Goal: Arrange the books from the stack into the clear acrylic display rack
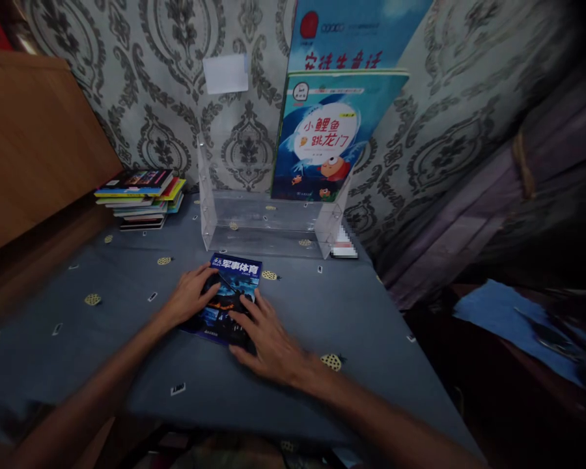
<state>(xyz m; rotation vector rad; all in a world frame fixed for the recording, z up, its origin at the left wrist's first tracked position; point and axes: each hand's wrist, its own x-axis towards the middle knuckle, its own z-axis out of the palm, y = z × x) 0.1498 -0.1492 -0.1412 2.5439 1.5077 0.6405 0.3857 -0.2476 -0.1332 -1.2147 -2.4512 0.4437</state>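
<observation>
A dark blue book (219, 319) with white Chinese characters across its top lies face up on the table. Resting on its left edge is my left hand (195, 294), fingers stretched over the cover. From the right, my right hand (268, 335) lies on the cover with its fingers spread. Both hands hide parts of the cover picture. Just beyond the book stands a clear plastic rack (261, 241). On the rack's right side a blue picture book (317, 143) with a red fish leans upright, in front of a taller blue book (356, 39).
A stack of books (144, 198) sits at the back left, beside a wooden panel (39, 143). Grey-blue cloth (361, 306) with pineapple prints covers the table. Patterned wall behind carries a white paper (226, 73). Blue fabric (508, 326) lies off the table's right edge.
</observation>
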